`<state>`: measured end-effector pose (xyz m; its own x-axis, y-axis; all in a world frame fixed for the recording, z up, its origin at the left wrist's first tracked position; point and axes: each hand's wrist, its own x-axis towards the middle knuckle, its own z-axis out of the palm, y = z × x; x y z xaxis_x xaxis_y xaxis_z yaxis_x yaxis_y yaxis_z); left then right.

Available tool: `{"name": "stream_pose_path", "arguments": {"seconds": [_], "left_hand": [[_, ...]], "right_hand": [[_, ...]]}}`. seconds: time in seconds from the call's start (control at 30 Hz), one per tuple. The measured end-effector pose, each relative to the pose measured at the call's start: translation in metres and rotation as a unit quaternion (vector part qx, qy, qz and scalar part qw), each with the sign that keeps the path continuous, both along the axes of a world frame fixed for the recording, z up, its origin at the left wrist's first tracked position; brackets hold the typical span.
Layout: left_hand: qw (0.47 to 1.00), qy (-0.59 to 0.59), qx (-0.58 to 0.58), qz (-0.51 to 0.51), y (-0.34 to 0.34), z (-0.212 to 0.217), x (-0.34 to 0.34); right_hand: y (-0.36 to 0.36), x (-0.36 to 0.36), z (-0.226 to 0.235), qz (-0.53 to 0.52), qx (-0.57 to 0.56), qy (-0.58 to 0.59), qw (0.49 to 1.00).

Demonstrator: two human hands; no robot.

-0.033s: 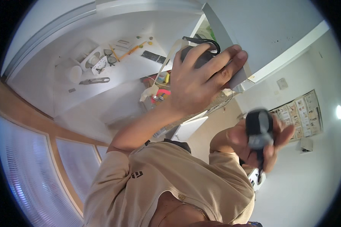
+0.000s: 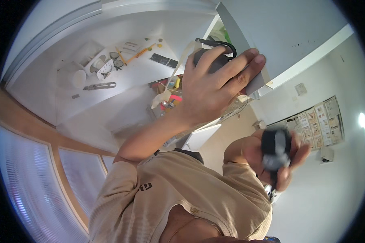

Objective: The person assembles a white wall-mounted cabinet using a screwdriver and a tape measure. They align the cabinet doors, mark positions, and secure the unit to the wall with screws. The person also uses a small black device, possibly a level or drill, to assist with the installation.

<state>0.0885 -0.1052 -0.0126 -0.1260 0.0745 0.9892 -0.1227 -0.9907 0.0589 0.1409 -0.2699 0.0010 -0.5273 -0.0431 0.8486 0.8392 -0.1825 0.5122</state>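
My left hand point(image 2: 209, 87) is spread over a dark grey object point(image 2: 205, 60) with a black strap point(image 2: 221, 42) looped at its top, fingers curled across it. It sits at the corner of a white cabinet panel point(image 2: 267, 36); most of it is hidden under my palm, so its kind is unclear. Lower and to the right, my right hand point(image 2: 290, 164) is closed round a black-and-grey tool point(image 2: 275, 148). That tool has a thick, rounded end and a thin dark part pointing down; motion blurs it.
On the white shelf point(image 2: 138, 77) at left lie a utility knife point(image 2: 100, 86), glasses point(image 2: 117, 60), an orange pencil-like stick point(image 2: 142, 52) and a dark strip point(image 2: 164, 60). A white cup point(image 2: 77, 78) stands near them. Below are cluttered items point(image 2: 170, 99) and an open white door point(image 2: 200, 136).
My right hand has dropped slightly with the black-and-grey tool, whose lower end has swung a little to the left. My left hand stays in place on the dark grey object.
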Motion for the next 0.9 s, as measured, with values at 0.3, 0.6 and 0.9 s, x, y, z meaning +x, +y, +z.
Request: {"name": "stream_pose_path", "arguments": {"seconds": [0.3,0.6,0.9], "left_hand": [[0.999,-0.032,0.017,0.012,0.004,0.001,0.004],[1.0,-0.002,-0.007,-0.018,-0.003,0.003,-0.004],[1.0,-0.006,0.002,-0.009,0.001,0.002,-0.003]], "right_hand": [[0.001,-0.002,0.011,-0.082,-0.057,-0.004,0.995],[0.006,-0.006,0.02,-0.132,-0.086,0.064,0.985],[0.019,0.008,0.018,-0.076,-0.074,0.049,0.993]]}}
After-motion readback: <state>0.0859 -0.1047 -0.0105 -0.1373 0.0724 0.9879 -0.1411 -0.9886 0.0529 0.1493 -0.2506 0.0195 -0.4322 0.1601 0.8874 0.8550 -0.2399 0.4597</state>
